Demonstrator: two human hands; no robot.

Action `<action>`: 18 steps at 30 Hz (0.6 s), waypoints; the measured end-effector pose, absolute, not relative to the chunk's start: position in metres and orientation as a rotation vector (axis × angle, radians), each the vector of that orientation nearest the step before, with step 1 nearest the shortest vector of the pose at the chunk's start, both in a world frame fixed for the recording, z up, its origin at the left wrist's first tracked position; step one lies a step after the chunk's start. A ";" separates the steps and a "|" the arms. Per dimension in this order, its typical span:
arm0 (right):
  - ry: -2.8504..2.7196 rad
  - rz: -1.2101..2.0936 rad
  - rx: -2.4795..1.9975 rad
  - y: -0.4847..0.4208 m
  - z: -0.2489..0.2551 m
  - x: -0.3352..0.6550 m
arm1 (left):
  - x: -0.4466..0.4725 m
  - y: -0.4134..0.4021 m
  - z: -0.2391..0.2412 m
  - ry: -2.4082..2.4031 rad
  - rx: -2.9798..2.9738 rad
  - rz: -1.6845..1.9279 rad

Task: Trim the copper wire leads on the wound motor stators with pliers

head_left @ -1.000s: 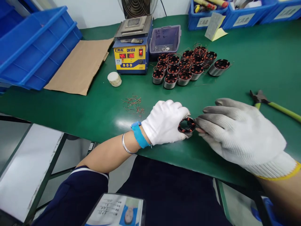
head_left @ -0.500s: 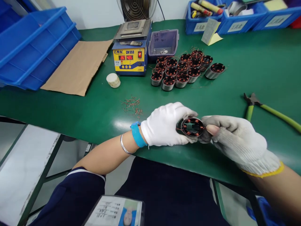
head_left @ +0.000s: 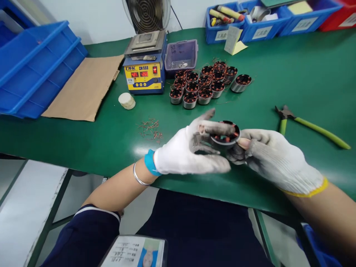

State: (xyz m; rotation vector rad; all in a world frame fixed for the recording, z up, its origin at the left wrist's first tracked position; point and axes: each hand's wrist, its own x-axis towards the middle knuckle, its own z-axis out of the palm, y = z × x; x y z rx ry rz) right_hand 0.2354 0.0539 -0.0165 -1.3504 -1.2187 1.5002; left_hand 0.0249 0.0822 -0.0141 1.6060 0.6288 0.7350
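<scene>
A round metal stator with copper windings (head_left: 226, 136) is held just above the green table's front edge. My right hand (head_left: 274, 157), in a grey knit glove, pinches its right side. My left hand (head_left: 189, 150), in a white glove with dirty fingertips, is palm up with fingers spread, and one finger lies across the stator's top. A cluster of several similar wound stators (head_left: 204, 83) stands farther back at the table's middle.
Green-handled cutters (head_left: 306, 124) lie to the right. Copper wire clippings (head_left: 150, 128) are scattered on the left. Behind stand a solder pot unit (head_left: 143, 70), a grey tray (head_left: 180, 55), a tape roll (head_left: 127, 100), cardboard (head_left: 83, 87), large blue bins (head_left: 33, 66) and small parts bins (head_left: 264, 22).
The stator was lifted off the table and tilted. My left hand turned palm up and its fingers spread apart; my right hand went from open fingers to a pinch on the stator.
</scene>
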 end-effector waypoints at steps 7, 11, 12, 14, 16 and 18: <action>-1.276 1.451 -1.319 0.051 -0.018 0.240 | 0.027 0.078 -0.022 0.864 2.009 1.118; -1.415 1.326 -1.291 0.050 -0.018 0.242 | 0.031 0.094 -0.024 0.925 1.355 0.389; -1.433 1.300 -1.297 0.050 -0.019 0.241 | 0.031 0.097 -0.023 0.828 1.229 0.229; -1.431 1.311 -1.323 0.051 -0.021 0.240 | 0.029 0.100 -0.021 0.739 1.130 0.153; -1.382 1.393 -1.353 0.053 -0.023 0.238 | 0.026 0.097 -0.020 0.805 1.302 0.305; -1.322 1.468 -1.364 0.055 -0.026 0.235 | 0.023 0.092 -0.020 0.901 1.614 0.425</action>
